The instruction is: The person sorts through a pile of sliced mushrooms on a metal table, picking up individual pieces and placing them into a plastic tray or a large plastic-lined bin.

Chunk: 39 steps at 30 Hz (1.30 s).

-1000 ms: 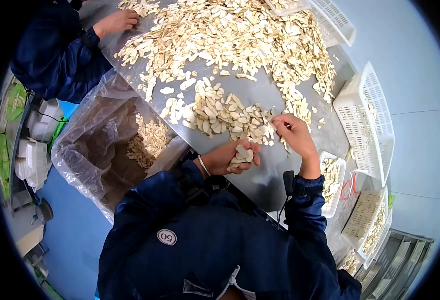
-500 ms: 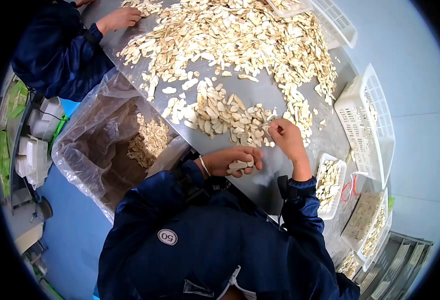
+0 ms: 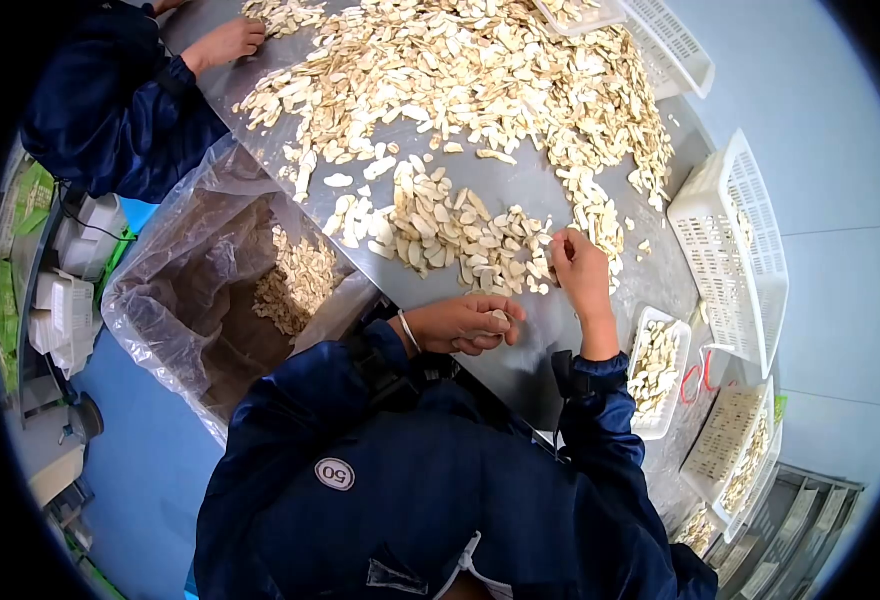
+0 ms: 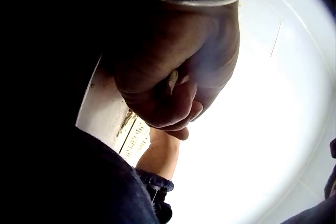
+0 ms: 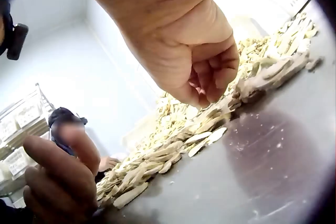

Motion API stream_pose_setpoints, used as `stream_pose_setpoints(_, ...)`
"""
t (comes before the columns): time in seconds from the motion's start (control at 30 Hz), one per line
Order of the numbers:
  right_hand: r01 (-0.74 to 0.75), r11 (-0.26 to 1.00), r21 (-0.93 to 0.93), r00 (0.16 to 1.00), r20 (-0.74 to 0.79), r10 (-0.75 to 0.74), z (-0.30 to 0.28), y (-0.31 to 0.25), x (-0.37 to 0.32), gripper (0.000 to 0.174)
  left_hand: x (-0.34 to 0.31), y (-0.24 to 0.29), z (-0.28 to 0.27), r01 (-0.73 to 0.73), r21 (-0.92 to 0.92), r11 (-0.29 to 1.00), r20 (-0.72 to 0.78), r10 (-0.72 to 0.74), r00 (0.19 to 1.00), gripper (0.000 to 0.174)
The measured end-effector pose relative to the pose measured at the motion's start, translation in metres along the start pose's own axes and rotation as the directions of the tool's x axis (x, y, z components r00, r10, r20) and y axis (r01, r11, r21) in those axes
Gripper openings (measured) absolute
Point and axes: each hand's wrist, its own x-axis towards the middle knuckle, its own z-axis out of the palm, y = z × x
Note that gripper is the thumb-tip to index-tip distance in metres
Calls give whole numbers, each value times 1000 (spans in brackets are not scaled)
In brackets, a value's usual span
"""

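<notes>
My left hand (image 3: pixel 465 325) is held palm-up over the table's near edge, its fingers curled round pale dried slices (image 3: pixel 500 315). In the left wrist view the edge of a slice (image 4: pixel 172 81) peeks out between the fingers and palm; the rest is hidden. My right hand (image 3: pixel 581 270) is at the right end of a small heap of dried slices (image 3: pixel 460 225). In the right wrist view its thumb and fingers (image 5: pixel 207 90) bend together, the tips right over the heap; I cannot tell whether a slice is between them.
A large pile of slices (image 3: pixel 460 80) covers the far metal table (image 3: pixel 530 370). White baskets (image 3: pixel 700 220) and a tray of slices (image 3: pixel 640 415) stand right. Left, a plastic-lined bin (image 3: pixel 175 270) holds more slices. Another person's hand (image 3: pixel 225 45) is at the far left.
My right hand shifts slightly left, then back to the heap's right end. The left fingers and thumb close further over the slices. The other person's hand draws back slightly.
</notes>
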Motion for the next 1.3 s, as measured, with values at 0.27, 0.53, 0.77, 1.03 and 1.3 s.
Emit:
stream_pose_setpoints(0.27, -57, 997, 59, 997, 59, 54, 2, 10, 0, 19, 0, 2, 3, -7, -30, 1000, -9, 7, 1000, 28)
stream_pose_setpoints(0.53, -133, 971, 199, 991, 27, 131, -7, 25, 4, 17, 0, 0, -1, -4, -24, 1000, 10, 4, 1000, 28)
stream_pose_setpoints(0.77, -49, 989, 140, 987, 157, 27, -22, 21, -10, 15, -1, 1, 2, 7, -5, 1000, -18, -7, 1000, 28)
stream_pose_setpoints(1.03, 93, 995, 46, 981, 165, -100, -9, 6, -11, 13, -1, 0, 0, 0, -41, 999, -6, 0, 1000, 28)
stream_pose_setpoints(1.3, -35, 991, 126, 980, 197, 9, -11, 8, -9, 12, -1, 1, 4, 6, -34, 999, -46, -8, 999, 28)
